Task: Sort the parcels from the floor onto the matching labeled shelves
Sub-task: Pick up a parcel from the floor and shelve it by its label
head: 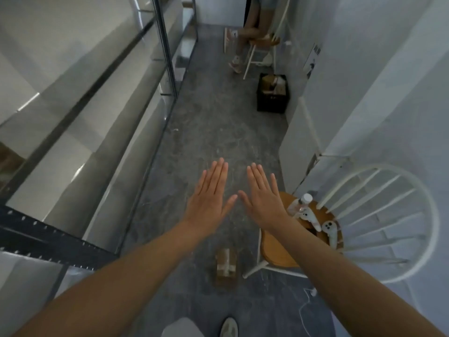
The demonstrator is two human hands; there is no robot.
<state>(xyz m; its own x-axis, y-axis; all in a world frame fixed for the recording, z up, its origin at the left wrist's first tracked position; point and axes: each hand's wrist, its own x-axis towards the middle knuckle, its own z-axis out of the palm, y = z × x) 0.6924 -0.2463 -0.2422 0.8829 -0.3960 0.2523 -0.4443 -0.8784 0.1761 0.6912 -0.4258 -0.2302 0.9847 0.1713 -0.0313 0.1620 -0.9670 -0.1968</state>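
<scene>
Both arms reach forward over the grey floor (218, 122), backs of the hands up. The left hand (209, 198) and the right hand (263, 198) lie flat with fingers stretched and spread open, holding nothing; their thumb tips nearly meet between them. A small brown parcel (226, 266) with pale tape lies on the floor at 6 o'clock from the hands, below the gap between the forearms, touching neither hand. The metal shelves (80, 132) run along the 9 o'clock side. At 4 o'clock from the hands stands a white chair (379, 215) whose wooden seat carries two white controllers (329, 231) and a bottle (301, 203). A black crate (272, 96) holding more boxes sits at 1 o'clock against the wall, with a second person seated on another chair (261, 45) beyond it at 12 o'clock.
</scene>
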